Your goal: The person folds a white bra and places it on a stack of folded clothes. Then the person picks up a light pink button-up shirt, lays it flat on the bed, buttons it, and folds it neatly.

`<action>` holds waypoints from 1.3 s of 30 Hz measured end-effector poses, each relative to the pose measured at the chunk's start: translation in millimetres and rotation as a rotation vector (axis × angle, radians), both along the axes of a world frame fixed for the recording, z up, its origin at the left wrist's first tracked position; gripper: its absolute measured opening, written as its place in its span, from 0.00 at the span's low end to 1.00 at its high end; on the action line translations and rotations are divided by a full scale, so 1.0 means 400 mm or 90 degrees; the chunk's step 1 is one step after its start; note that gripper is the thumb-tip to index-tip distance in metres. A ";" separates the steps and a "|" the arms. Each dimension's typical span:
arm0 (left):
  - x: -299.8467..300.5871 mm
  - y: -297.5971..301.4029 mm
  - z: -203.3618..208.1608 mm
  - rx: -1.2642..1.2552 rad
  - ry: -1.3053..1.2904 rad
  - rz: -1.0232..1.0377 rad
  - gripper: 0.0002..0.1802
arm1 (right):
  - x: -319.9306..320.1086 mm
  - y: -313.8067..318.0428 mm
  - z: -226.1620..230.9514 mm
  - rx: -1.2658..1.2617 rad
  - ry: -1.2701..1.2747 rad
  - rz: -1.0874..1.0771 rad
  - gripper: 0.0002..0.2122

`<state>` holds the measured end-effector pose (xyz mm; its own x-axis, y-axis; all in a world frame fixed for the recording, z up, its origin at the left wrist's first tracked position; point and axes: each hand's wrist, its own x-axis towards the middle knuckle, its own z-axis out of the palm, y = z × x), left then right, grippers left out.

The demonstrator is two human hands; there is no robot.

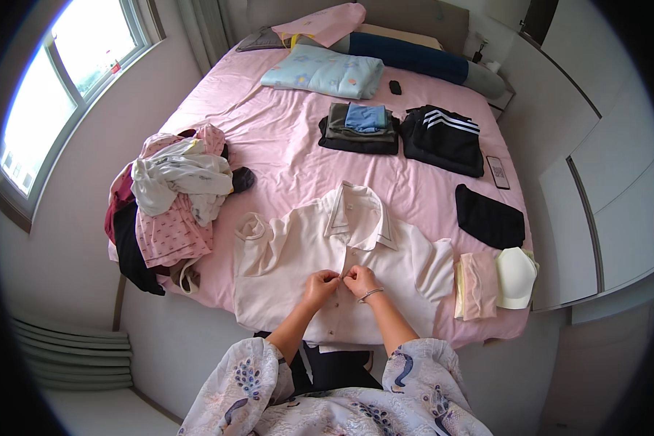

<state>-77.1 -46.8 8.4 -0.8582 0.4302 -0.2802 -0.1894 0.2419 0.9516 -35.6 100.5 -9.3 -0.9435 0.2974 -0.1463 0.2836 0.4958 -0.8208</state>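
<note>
A cream short-sleeved shirt lies spread face up at the near edge of the bed, its dark-trimmed collar pointing away from me. My left hand and my right hand meet at its front placket, below the collar. Both hands are closed, fingertips pinching the placket edges from either side. Any button between the fingers is too small to make out. Further down the placket, small buttons show. A bracelet circles my right wrist.
Left of the shirt is a heap of mixed clothes. To the right lie a folded black garment, a folded pink cloth and a pale bra. Folded stacks, black clothes, a phone and a light-blue quilt sit farther back.
</note>
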 end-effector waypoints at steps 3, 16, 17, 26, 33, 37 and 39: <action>0.006 0.009 -0.007 -0.013 0.029 0.006 0.09 | 0.001 0.009 -0.025 -0.066 -0.014 0.004 0.05; -0.003 0.003 0.005 0.017 -0.114 -0.028 0.08 | 0.013 0.005 0.006 -0.392 -0.083 -0.042 0.01; -0.005 0.002 0.001 0.017 -0.100 -0.033 0.08 | 0.013 0.001 0.010 -0.398 -0.076 -0.047 0.02; 0.030 0.019 0.042 -0.182 0.154 -0.056 0.08 | 0.011 -0.022 -0.046 -0.211 0.070 -0.058 0.09; 0.050 0.016 0.032 -0.177 0.245 -0.015 0.08 | 0.010 -0.031 -0.002 -0.134 0.122 -0.089 0.10; 0.059 0.014 0.009 -0.157 0.233 -0.010 0.07 | 0.008 -0.024 -0.054 -0.177 0.126 -0.092 0.09; 0.064 0.013 0.025 -0.143 0.216 0.000 0.07 | 0.009 -0.018 -0.074 -0.197 0.139 -0.087 0.09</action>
<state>-51.7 -41.5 18.2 -0.9178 0.3911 -0.0687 0.1258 0.4505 0.8838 -32.0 93.2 -39.0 -0.9171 0.3956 -0.0494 0.1327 0.1860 -0.9736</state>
